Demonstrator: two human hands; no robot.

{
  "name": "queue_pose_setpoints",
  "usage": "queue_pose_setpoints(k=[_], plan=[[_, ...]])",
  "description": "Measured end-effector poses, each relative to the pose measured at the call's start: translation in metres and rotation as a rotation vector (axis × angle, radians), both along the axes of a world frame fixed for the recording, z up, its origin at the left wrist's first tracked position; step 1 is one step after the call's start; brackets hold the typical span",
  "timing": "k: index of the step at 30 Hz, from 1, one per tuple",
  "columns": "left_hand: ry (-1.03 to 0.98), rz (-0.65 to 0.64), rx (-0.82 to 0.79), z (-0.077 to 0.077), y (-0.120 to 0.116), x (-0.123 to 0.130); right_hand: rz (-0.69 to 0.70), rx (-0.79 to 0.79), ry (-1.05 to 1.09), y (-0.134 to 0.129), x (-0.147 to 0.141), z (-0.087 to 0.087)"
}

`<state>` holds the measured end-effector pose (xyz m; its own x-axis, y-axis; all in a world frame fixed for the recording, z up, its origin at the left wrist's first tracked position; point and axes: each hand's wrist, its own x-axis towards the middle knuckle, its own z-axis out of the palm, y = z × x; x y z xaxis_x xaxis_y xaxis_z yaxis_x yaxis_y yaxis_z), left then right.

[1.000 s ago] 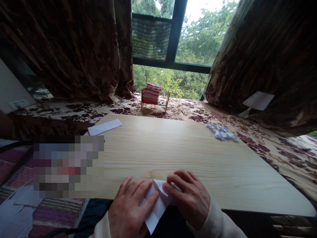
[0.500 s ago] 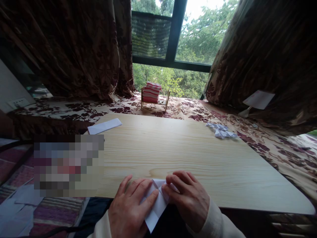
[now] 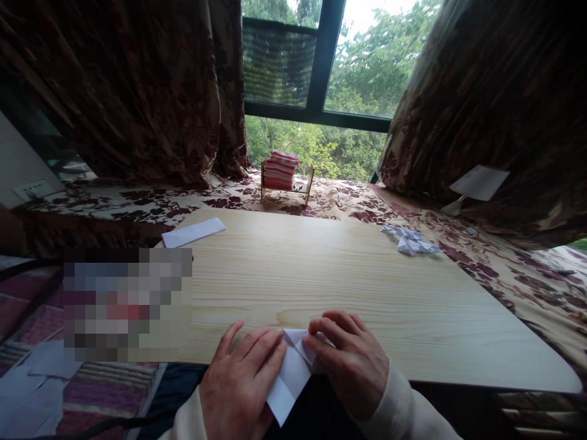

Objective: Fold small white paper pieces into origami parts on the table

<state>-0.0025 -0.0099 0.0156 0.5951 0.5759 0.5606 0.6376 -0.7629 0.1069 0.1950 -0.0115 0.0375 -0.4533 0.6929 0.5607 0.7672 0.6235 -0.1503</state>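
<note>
A folded sheet of white paper lies at the table's near edge, one pointed end hanging over it. My left hand grips its left side, the thumb drawn in beside the fingers at the paper's edge. On the upper right corner, the bent fingers of my right hand press a folded flap. Creases and a small triangular fold show between the two hands. The parts under my fingers are hidden.
A folded white paper strip lies at the wooden table's far left. Several folded paper pieces are heaped at the far right. Beyond stand a small rack with pink striped cloths and a lamp. Pixelation covers the left side.
My left thumb has slid back off the middle of the paper toward its left edge. My right hand stays at the upper right corner, its fingers slightly shifted.
</note>
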Motion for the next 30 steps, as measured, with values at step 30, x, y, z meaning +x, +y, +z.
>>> queue_pose_setpoints(k=[30], plan=[[-0.040, 0.021, -0.114, 0.005, 0.000, 0.005, 0.028, 0.057, -0.012, 0.003, 0.004, -0.003]])
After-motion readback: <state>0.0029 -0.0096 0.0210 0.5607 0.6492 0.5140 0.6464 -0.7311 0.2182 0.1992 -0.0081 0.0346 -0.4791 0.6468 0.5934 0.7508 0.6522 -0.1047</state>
